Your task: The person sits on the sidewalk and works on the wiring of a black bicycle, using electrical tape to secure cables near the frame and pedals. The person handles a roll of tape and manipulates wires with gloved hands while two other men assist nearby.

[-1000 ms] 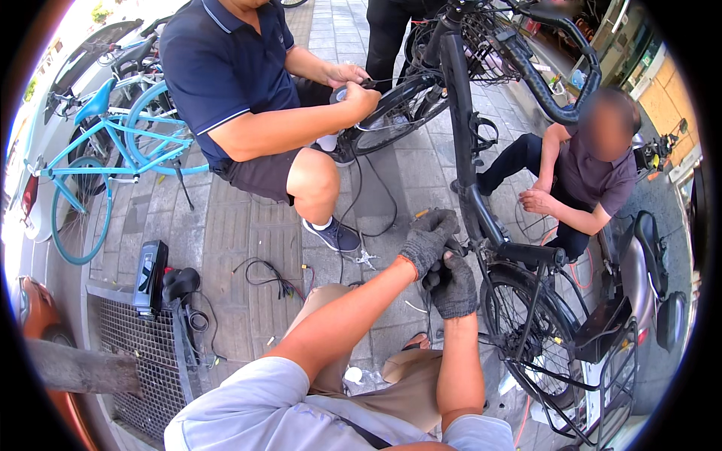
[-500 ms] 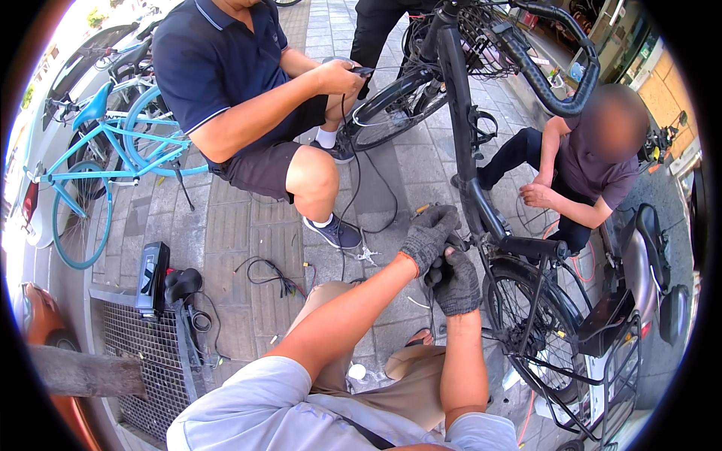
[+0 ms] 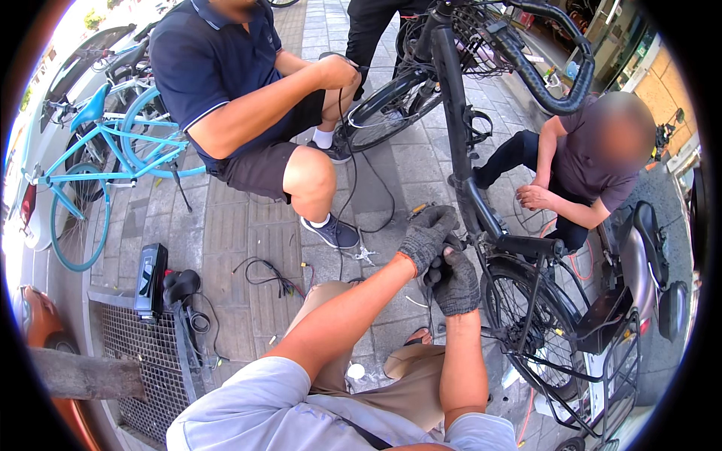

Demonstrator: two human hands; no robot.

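In grey knit gloves, my left hand (image 3: 430,234) and my right hand (image 3: 454,283) meet beside the lower frame of a black bicycle (image 3: 460,135). The fingers of both are closed and pinched close together. Whatever sits between them is small, dark and mostly hidden. A thin dark cable (image 3: 430,298) hangs just below my right hand. By the knuckles of my left hand shows a tool with a yellowish handle (image 3: 418,210); whether it is held or lies on the ground I cannot tell. The rear wheel (image 3: 530,327) stands right of my right hand.
A person in a navy shirt (image 3: 218,83) crouches at the left with a cable; another (image 3: 602,165) squats at the right. A black battery case (image 3: 151,279), a saddle (image 3: 180,286) and loose wires (image 3: 271,276) lie left. Blue bicycles (image 3: 113,143) stand beyond.
The person in navy has shifted a hand slightly, and the dark object in it is less visible. My hands keep nearly the same pose and place.
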